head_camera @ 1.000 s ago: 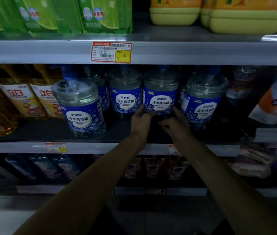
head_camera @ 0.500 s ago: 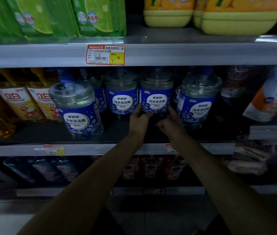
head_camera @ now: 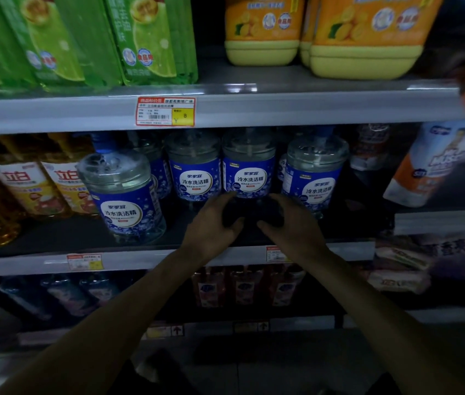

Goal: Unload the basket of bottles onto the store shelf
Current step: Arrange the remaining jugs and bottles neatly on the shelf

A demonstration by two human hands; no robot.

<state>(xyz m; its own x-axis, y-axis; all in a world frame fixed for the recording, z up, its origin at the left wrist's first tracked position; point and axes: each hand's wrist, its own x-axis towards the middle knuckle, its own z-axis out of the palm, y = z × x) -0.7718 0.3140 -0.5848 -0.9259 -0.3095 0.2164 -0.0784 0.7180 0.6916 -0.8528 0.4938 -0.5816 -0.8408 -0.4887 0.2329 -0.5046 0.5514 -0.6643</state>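
Observation:
Several clear round bottles with blue labels stand on the middle shelf (head_camera: 140, 259). One stands nearer the front at the left (head_camera: 121, 195), and others line up behind. My two hands cup the dark, clear base of the centre bottle (head_camera: 249, 172), which stands upright in the row. My left hand (head_camera: 214, 223) curls round its left side, fingertips at the label's lower edge. On the other side, my right hand (head_camera: 285, 220) curls round the base. No basket is in view.
Yellow oil-coloured bottles (head_camera: 26, 186) stand left of the blue ones, and pouches (head_camera: 436, 166) lean at the right. Green packs (head_camera: 145, 38) and orange jugs (head_camera: 368, 38) fill the shelf above. Dark bottles (head_camera: 242, 286) sit on the shelf below.
Both hands have slid down and back toward the shelf's front edge, from the bottle's label to its base. The bottle stays in its place in the row.

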